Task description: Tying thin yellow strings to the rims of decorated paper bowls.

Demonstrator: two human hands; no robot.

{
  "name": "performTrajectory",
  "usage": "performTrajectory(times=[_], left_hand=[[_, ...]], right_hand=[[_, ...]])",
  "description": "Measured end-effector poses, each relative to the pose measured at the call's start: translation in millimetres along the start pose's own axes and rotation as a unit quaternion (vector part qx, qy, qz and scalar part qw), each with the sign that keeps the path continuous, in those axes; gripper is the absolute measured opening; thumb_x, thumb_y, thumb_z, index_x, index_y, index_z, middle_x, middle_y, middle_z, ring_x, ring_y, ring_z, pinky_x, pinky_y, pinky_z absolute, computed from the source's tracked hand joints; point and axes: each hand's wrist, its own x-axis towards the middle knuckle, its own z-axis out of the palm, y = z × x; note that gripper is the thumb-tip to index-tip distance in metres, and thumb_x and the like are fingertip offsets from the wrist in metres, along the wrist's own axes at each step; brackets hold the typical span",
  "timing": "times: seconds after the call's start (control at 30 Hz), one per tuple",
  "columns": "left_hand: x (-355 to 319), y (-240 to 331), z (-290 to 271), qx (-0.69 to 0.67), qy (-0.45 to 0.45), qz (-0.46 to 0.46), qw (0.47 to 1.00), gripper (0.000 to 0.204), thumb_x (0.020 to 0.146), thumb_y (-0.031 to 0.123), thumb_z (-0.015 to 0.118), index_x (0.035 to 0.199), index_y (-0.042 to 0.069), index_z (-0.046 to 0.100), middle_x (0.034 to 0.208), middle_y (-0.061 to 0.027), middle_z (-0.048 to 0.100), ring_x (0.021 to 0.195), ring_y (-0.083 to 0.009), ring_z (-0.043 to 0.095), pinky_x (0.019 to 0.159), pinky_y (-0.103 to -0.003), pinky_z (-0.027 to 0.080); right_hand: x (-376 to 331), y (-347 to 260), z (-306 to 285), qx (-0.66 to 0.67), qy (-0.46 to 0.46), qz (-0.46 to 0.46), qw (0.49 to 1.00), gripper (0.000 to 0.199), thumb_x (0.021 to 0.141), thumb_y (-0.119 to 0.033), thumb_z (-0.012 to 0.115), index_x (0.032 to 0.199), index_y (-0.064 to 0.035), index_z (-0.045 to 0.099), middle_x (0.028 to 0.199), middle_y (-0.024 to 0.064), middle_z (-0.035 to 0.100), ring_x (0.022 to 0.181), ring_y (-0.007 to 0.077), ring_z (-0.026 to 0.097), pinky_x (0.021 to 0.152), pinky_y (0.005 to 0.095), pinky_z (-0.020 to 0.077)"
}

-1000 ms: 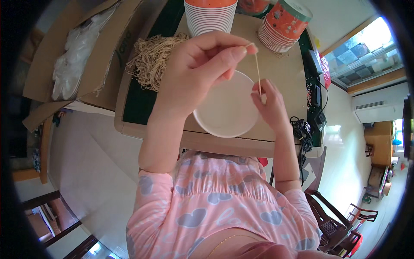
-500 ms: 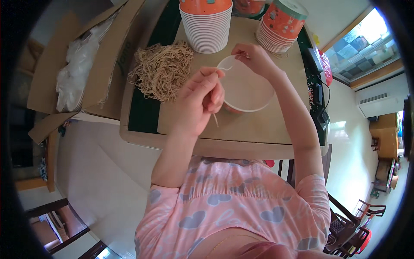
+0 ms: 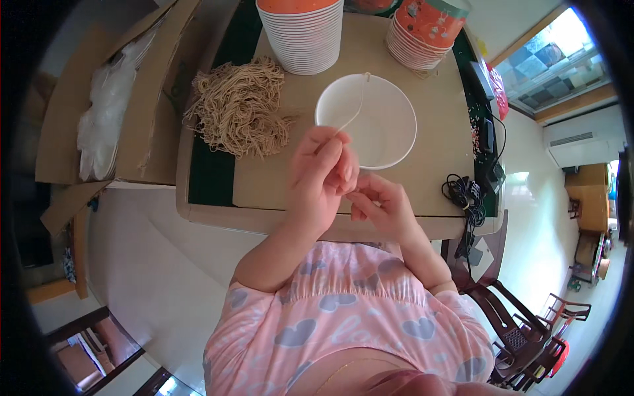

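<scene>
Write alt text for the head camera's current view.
A person's left hand pinches a pale string running to the far rim of an open white tub on a table, the right hand close beside it. A tan string heap lies left; stacked tubs stand behind.

A thin, cream-coloured string is held with a bend along its length, and its far part is seen at the far rim of a white, round, open-mouthed tub. The tub is placed upright on a flat tan board, its smooth white inside being visible.
</scene>
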Motion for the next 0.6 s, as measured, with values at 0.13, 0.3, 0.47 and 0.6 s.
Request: performTrajectory(times=[0.13,0.3,0.47,0.6], left_hand=[[-14,-6,-26,0.127,0.063,0.025,0.990,0.013,0.100,0.012,0.048,0.105,0.003,0.056,0.070,-0.0038,0.054,0.064,-0.0135,0.053,0.064,-0.028,0.044],[-35,-19,-65,0.221,0.117,-0.087,0.964,0.014,0.098,0.012,0.052,0.100,0.001,0.061,0.087,-0.0097,0.069,0.085,-0.0165,0.066,0.084,-0.030,0.050],[-26,-35,-61,0.263,0.054,-0.107,0.957,0.014,0.097,0.011,0.053,0.101,0.000,0.061,0.089,-0.0122,0.069,0.087,-0.0194,0.067,0.086,-0.032,0.051],[-29,-40,-63,0.277,0.046,-0.129,0.951,0.013,0.097,0.007,0.053,0.100,-0.004,0.060,0.094,-0.0119,0.068,0.089,-0.0175,0.067,0.084,-0.030,0.053]], right_hand=[[-12,41,-11,0.088,0.071,0.046,0.993,0.006,0.094,-0.004,0.058,0.096,0.0013,0.060,0.078,0.0035,0.066,0.075,0.0101,0.067,0.065,0.0231,0.0523],[-20,77,-23,0.020,0.257,-0.047,0.965,0.012,0.092,0.003,0.058,0.101,0.0042,0.065,0.098,0.0095,0.070,0.091,0.0141,0.066,0.083,0.0257,0.0529],[-27,66,-31,0.116,0.374,-0.199,0.898,0.019,0.091,0.008,0.055,0.108,0.0078,0.064,0.110,0.0144,0.067,0.099,0.0198,0.065,0.091,0.0306,0.0511],[-38,39,-38,0.304,0.312,-0.285,0.854,0.017,0.095,0.004,0.050,0.108,0.0040,0.060,0.117,0.0174,0.064,0.100,0.0246,0.065,0.095,0.0409,0.0500]])
